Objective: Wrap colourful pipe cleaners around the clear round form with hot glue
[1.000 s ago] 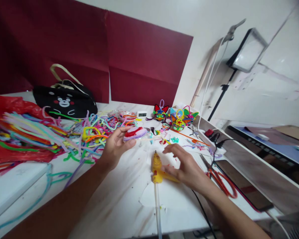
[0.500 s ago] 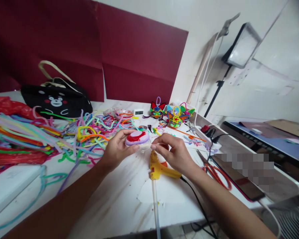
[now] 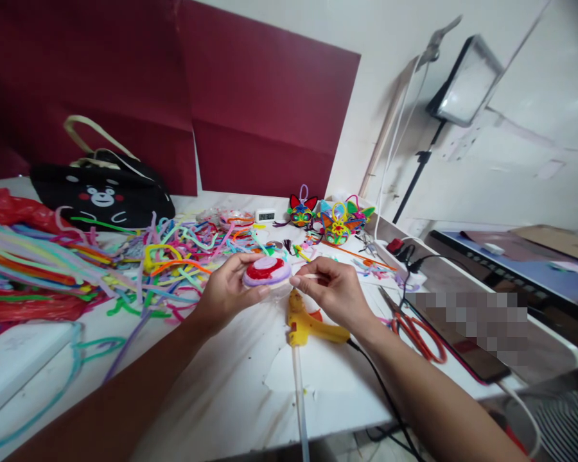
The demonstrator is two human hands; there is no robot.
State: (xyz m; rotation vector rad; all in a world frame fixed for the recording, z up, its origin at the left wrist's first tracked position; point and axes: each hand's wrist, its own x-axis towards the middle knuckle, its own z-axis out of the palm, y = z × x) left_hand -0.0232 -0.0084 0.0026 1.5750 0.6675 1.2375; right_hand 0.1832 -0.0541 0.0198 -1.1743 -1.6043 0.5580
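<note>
My left hand point(image 3: 228, 285) grips a rounded craft piece point(image 3: 268, 271) from its left side, thumb at the front. Fuzzy lilac and red pipe cleaner covers its top, with a pale, partly clear base beneath. My right hand point(image 3: 334, 289) is closed in a pinch at the piece's right edge. Between its fingers shows a thin white strip point(image 3: 313, 276), which looks like a pipe cleaner; whether it is joined to the piece I cannot tell. Just below the hands, a yellow glue gun point(image 3: 301, 324) lies on the white table, a clear glue stick point(image 3: 299, 391) poking out of its back.
Heaps of coloured pipe cleaners point(image 3: 183, 247) cover the left side. Finished cat-head ornaments point(image 3: 337, 224) and a small digital clock point(image 3: 264, 216) stand behind. Orange-handled scissors point(image 3: 421, 337) and a phone point(image 3: 462, 346) lie right. The glue gun's black cord point(image 3: 378, 378) hangs over the front edge.
The craft piece has tipped slightly, showing more of its red and lilac top. The white strip now shows between my right fingers. Both hands stay in nearly the same place.
</note>
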